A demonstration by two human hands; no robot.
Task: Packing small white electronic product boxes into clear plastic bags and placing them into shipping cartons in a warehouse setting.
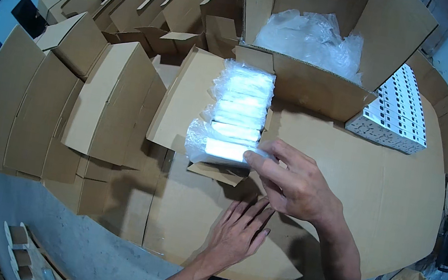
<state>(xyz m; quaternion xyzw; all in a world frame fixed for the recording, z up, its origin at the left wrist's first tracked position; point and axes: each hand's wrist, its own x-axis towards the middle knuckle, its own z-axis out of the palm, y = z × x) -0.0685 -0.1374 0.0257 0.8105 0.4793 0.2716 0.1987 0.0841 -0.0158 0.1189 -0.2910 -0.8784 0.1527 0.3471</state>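
Observation:
A row of slim white boxes (241, 99), each in clear bubble wrap, stands packed in a small open carton (175, 115) with its flaps spread. My right hand (301, 183) reaches over the row's near end. Its fingers are closed on the right end of the nearest wrapped white box (226, 150), where a bit of clear wrap shows between them. Below the carton's near flap (219, 173), my left hand (239, 229) lies flat on the cardboard-covered table (340, 215), fingers stretched out and holding nothing.
A large open carton (318, 87) full of clear bubble bags (314, 37) stands at the back. Right of it sits a block of stacked white boxes (395, 116) with dark square marks. Several brown cartons (114, 100) crowd the left side. A white rack (27, 255) stands at lower left.

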